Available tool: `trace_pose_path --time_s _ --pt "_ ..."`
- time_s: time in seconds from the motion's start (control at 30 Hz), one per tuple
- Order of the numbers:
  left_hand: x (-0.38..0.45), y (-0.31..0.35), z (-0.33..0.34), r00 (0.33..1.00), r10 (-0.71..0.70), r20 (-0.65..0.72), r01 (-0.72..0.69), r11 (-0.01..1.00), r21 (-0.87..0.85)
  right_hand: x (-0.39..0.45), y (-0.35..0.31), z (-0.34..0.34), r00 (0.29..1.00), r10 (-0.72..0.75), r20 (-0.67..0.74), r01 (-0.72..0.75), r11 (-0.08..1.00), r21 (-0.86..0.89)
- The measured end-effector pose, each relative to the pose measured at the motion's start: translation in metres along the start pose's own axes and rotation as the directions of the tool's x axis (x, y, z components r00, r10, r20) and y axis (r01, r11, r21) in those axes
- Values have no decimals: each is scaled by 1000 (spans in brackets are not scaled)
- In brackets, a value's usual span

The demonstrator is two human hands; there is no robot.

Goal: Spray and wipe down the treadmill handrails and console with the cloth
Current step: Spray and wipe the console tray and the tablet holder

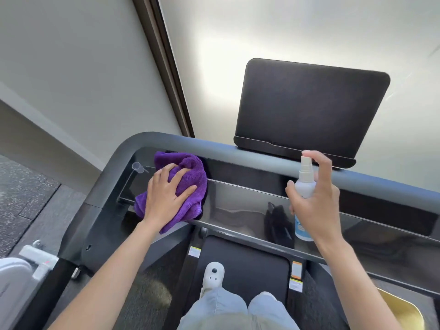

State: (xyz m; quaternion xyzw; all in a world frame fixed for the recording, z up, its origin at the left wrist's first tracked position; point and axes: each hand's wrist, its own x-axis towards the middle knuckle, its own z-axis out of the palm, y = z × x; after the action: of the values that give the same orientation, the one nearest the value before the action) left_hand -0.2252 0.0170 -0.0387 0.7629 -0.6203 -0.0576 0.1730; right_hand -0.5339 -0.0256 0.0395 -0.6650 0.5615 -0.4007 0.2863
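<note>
A bunched purple cloth lies on the left end of the treadmill's glossy dark console. My left hand rests on top of it, fingers spread and pressing into the folds. My right hand grips a small white spray bottle upright over the middle of the console, index finger on the nozzle cap. The grey handrail curves round the console's far and left sides. A dark screen stands behind the rail.
A small clear tube sticks up at the console's far left corner. The treadmill belt runs below, with my white shoe on it. A frosted window and grey wall stand behind. Grey equipment sits at the lower left, a gold tray at the lower right.
</note>
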Motion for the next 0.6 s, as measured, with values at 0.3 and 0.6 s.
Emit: trace_pose_path --time_s 0.3,0.6 --pt "18 -38 -14 988 103 117 -94 992 -80 1 -12 15 1000 -7 6 7 1000 -12" --pt "2 37 12 984 128 121 -132 991 26 -21 6 -4 997 65 -50 -65 998 7"
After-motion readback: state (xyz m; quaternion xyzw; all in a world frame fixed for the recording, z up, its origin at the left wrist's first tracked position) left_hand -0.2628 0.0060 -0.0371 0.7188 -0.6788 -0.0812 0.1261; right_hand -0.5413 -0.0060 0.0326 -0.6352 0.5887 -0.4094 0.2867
